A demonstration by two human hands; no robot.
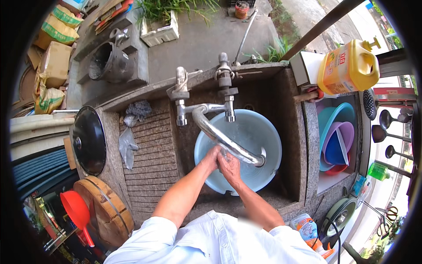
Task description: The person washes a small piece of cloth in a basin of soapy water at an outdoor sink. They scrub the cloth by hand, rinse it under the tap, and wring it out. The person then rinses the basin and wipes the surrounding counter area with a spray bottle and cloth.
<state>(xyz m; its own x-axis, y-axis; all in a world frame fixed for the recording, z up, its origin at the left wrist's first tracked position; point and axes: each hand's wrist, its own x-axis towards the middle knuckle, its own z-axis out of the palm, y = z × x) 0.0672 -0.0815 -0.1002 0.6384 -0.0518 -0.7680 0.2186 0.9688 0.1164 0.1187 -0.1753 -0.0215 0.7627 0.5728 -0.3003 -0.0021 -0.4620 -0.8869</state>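
My left hand (214, 157) and my right hand (230, 167) are pressed together over the left part of a pale blue plastic basin (276, 138) in a stone sink. The fingers overlap partly beneath the curved metal spout (224, 138), so what lies between the palms is hidden. Water runs from the spout's end into the basin, to the right of my hands. Two taps (180, 85) (225, 82) stand behind the spout. I cannot tell whether either hand holds anything.
Left of the basin is a ribbed stone washboard (150, 155) with crumpled plastic bags (128, 148). A black lid (89, 140), wooden chopping block (102, 208) and red ladle (75, 209) lie further left. Nested basins (336, 112), a yellow pump jug (349, 67) and a spray bottle (305, 227) are at right.
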